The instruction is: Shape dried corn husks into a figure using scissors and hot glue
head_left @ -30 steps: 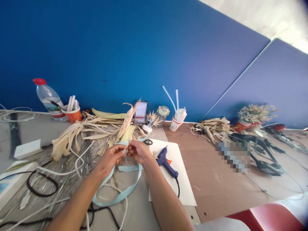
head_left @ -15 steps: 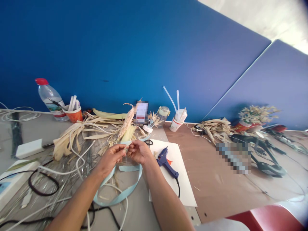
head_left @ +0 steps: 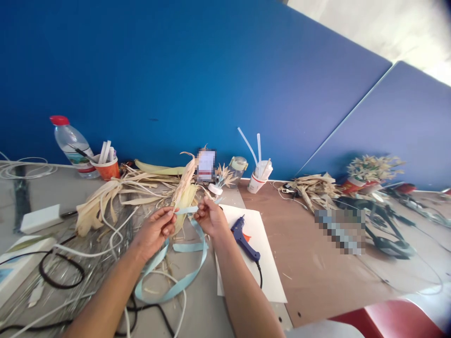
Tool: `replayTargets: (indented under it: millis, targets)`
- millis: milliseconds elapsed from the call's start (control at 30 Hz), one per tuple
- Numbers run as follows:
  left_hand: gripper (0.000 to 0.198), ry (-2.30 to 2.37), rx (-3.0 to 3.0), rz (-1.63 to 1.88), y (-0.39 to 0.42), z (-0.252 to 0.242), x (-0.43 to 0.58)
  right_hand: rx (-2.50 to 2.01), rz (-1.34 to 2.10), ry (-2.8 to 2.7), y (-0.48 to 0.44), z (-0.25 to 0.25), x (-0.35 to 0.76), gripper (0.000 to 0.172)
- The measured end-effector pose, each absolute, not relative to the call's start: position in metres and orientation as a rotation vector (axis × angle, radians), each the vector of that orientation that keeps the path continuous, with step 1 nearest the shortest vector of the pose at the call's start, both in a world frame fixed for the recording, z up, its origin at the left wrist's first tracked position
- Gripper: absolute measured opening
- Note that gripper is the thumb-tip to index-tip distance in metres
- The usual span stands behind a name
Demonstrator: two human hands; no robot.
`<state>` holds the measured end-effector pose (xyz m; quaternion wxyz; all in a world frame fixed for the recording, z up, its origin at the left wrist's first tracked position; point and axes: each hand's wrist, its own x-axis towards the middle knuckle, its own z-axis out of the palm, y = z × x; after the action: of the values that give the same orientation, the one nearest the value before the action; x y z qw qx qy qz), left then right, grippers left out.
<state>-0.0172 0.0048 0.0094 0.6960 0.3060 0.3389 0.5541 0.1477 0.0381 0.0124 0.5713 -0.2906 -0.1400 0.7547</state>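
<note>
Grey and brown tabletop [head_left: 317,277] bears ribbon loop [head_left: 181,285], dry husks [head_left: 92,211], white sheet [head_left: 273,281], bottle [head_left: 72,140].

The left hand [head_left: 155,231] and right hand [head_left: 211,218] hold a pale blue ribbon [head_left: 186,210] straight between them, its slack looped nearer on the bench [head_left: 206,312]. To their right, a blue glue gun [head_left: 244,240] lies on white paper [head_left: 270,279]; dry husks [head_left: 93,202] spread far left.

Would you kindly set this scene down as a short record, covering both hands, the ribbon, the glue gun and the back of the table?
Left hand: pinching the light blue ribbon
Right hand: pinching the ribbon farther right
Ribbon: short stretch between hands; more curling loosely below
Glue gun: lying on white paper
Back of table: red-capped bottle beside orange cup
</note>
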Motion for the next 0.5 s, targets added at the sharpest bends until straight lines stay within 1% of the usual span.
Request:
replayTargets:
  millis: [67, 167, 333, 500]
  targets:
    - [0.012, 0.743, 0.646, 1.264, 0.006, 0.011, -0.021, -0.703, 1.714, -0.409, 0.036, 0.015, 0.147, 0.010]
    - [0.012, 0.706, 0.604, 1.275, 0.010, 0.009, -0.027, -0.763, 1.636, -0.529, 0.033, 0.021, 0.148, 0.018]
    - [0.009, 0.635, 0.531, 1.260, 0.012, 0.009, -0.033, -0.891, 1.522, -0.762, 0.032, 0.040, 0.156, 0.014]
    - [0.003, 0.616, 0.448, 1.224, 0.011, 0.014, -0.032, -1.114, 1.282, -1.070, 0.030, 0.060, 0.168, 0.015]
